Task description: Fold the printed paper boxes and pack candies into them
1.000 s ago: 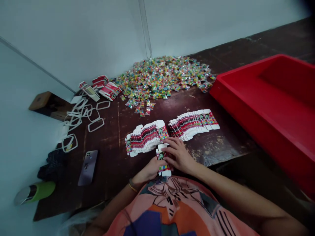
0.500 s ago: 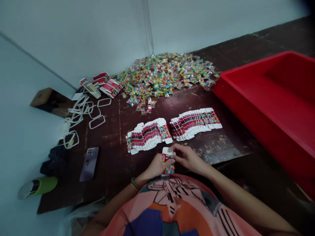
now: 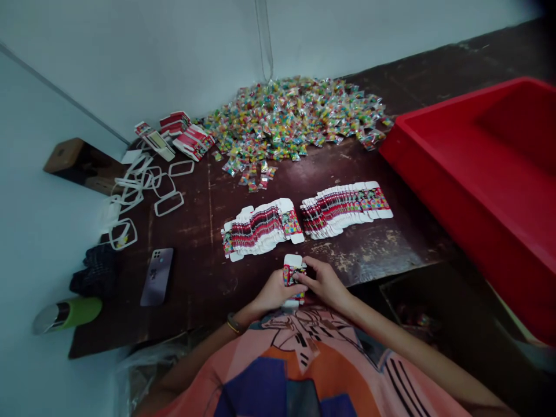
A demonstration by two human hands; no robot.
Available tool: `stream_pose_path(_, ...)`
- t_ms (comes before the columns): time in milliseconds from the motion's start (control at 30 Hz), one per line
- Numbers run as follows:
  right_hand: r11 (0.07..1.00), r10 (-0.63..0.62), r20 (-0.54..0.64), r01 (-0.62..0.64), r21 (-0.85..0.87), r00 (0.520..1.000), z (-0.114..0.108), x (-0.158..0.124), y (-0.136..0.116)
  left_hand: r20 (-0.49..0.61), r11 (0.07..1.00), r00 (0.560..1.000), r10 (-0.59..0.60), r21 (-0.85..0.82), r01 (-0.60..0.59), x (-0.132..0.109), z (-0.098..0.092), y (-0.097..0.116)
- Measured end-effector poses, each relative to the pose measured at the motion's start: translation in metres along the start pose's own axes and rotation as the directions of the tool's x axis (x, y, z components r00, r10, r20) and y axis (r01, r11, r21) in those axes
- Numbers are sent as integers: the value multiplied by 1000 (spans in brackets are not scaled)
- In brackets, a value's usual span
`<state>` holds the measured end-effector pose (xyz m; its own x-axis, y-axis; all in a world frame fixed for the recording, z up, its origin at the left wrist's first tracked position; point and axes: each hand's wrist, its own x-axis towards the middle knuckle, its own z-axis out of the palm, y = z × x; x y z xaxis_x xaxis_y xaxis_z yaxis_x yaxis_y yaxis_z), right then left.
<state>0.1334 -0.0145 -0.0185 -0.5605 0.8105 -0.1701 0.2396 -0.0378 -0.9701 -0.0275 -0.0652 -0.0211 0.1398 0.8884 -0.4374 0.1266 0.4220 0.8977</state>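
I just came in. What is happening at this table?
A person sits at a dark table. The left hand and right hand together hold one small printed carton near the table's front edge. Just beyond it lie two fanned rows of flat cartons, a left row and a right row. A heap of colourful packets lies at the back, a red tray stands on the right, and a phone lies on the left.

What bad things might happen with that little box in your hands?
The little box, held between the left hand and right hand, is close to the near edge of the table, so a slip might send it over the edge. A wrist might also bump the near row of flat boxes and spoil its neat fan.
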Motion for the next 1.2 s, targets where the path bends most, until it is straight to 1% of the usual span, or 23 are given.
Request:
stream_pose_path(33,1000,6,-1,-6,12,1000,0,0,-1,-71,999,997,42,10,-41,-2,0,-2)
stream_pose_path(67,998,21,18,-22,59,1000,0,-1,-1,-135,997,987,82,19,-80,-5,0,-3)
stream_pose_path(100,988,50,52,-57,144,997,0,-1,-1,-181,993,977,114,25,-112,-8,-1,-4)
stream_pose_path(133,959,92,99,-115,258,991,0,-2,-1,-199,991,971,134,26,-132,-10,-2,-4)
stream_pose_path(167,904,142,155,-192,382,978,-1,-3,-1,-192,989,971,145,30,-141,-13,-3,-4)
stream_pose_path(233,732,238,275,-358,580,931,-3,-3,2,-146,986,977,154,87,-142,-18,-6,-3)
stream_pose_path(267,648,271,331,-426,632,904,-6,-2,3,-118,980,981,156,144,-138,-20,-8,-2)
stream_pose_path(300,586,288,385,-479,653,877,-9,-1,5,-91,969,984,156,207,-134,-21,-9,0)
stream_pose_path(333,550,293,431,-520,654,853,-12,0,5,-69,955,985,156,264,-133,-21,-10,0)
stream_pose_path(400,525,290,492,-566,635,821,-19,3,5,-40,937,986,164,319,-142,-21,-11,1)
stream_pose_path(500,554,301,501,-576,601,811,-24,7,4,-20,944,986,167,292,-154,-18,-12,1)
stream_pose_path(533,581,311,488,-569,582,816,-25,9,4,-10,946,988,153,289,-144,-18,-12,0)
stream_pose_path(633,707,322,459,-533,465,828,-24,16,3,48,958,994,96,266,-106,-19,-12,0)
stream_pose_path(667,744,319,471,-525,413,822,-24,19,3,64,971,994,88,216,-100,-19,-12,0)
stream_pose_path(700,774,317,492,-521,360,811,-24,23,1,74,988,994,78,130,-87,-19,-11,0)
stream_pose_path(767,819,307,530,-503,275,790,-26,29,-3,87,993,996,26,-119,-15,-16,-8,2)
stream_pose_path(800,846,286,533,-471,251,797,-26,32,-6,93,966,995,-19,-253,42,-14,-6,2)
stream_pose_path(867,910,202,495,-348,224,845,-26,34,-13,109,869,988,-109,-473,148,-10,-2,3)
stream_pose_path(933,966,79,426,-174,189,901,-23,33,-19,112,776,980,-162,-600,197,-7,0,4)
stream_pose_path(1000,991,-20,363,-30,132,931,-18,32,-23,139,709,972,-191,-665,234,-7,-1,5)
stream_pose_path(1033,995,-47,337,14,98,940,-16,31,-24,163,681,966,-199,-686,256,-8,-2,5)
stream_pose_path(1133,997,-75,281,76,7,957,-11,31,-24,240,604,955,-173,-740,296,-14,-9,4)
stream_pose_path(1200,990,-114,284,131,-42,952,-10,29,-24,261,584,957,-126,-760,284,-18,-14,1)
